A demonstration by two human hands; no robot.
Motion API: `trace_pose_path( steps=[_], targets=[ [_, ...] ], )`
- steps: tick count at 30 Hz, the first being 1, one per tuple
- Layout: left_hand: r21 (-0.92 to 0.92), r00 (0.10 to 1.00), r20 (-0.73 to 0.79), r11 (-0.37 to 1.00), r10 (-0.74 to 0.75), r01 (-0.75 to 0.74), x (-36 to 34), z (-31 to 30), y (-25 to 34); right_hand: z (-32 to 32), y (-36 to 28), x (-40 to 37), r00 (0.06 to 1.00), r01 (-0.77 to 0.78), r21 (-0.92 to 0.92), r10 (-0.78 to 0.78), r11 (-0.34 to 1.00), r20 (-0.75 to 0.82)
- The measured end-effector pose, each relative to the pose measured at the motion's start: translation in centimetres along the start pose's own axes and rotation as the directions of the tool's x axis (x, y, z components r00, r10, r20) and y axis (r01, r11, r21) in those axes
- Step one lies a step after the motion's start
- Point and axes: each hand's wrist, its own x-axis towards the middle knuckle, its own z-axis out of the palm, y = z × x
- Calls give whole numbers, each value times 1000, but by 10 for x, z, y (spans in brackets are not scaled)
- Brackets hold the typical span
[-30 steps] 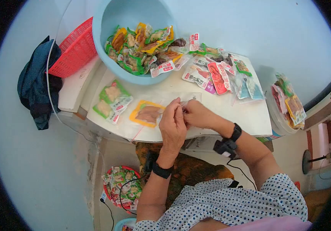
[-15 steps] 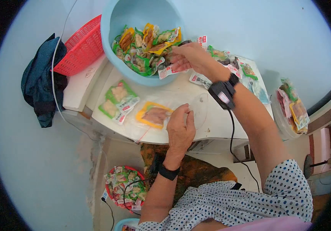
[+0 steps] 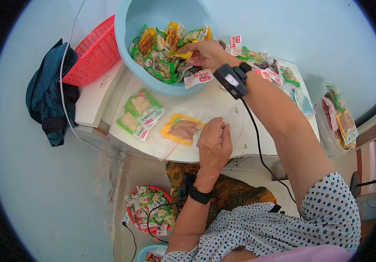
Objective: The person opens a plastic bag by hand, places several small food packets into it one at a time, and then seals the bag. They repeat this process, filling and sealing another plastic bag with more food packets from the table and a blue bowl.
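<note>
My left hand (image 3: 215,142) is closed on the edge of a clear plastic bag (image 3: 237,124) lying on the white table. In or under the clear film beside it is a yellow-edged food packet (image 3: 182,129) with brown contents. My right hand (image 3: 207,53) reaches over the rim of a light blue basin (image 3: 129,56), its fingers closed round the end of a yellow-edged packet (image 3: 181,53); the fingertips are partly hidden. Green and yellow vacuum-sealed packets are heaped in the basin. Two green-edged packets (image 3: 141,105) with pale contents overlap on the table to the left.
More packets (image 3: 289,76) lie along the table's (image 3: 262,142) right back part. A clear tub (image 3: 327,131) of packets stands at right. At left are a red basket (image 3: 96,54) and dark cloth (image 3: 50,96). A red basin (image 3: 169,192) of packets sits on the floor. A cable hangs from my right wrist.
My right hand has moved left and further into the basin, onto the yellow-edged packet. My left hand keeps its hold on the bag. The whole view has shifted slightly.
</note>
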Motion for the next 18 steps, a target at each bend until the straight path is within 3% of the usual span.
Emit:
trace_pose_path(
  steps=[5,6,9,13,17,18],
  targets=[
    [-10,1000,13,1000,9,-9,1,0,0,-32,-14,-61,957,287,-376,-277,881,81],
    [-9,1000,22,1000,9,-9,1,0,-1,-51,-9,-56,925,380,-273,-355,884,138],
    [-5,999,15,1000,31,-31,0,3,-6,-93,-10,-78,873,432,70,-436,899,221],
    [30,997,75,999,-21,19,2,-1,-2,-127,-10,-130,886,378,243,-425,893,185],
    [29,996,71,998,-52,50,1,0,-4,-154,-1,-163,911,393,5,-390,920,134],
    [-30,990,67,991,-125,127,0,1,-7,-162,1,-168,908,406,-63,-394,912,142]
  ],
)
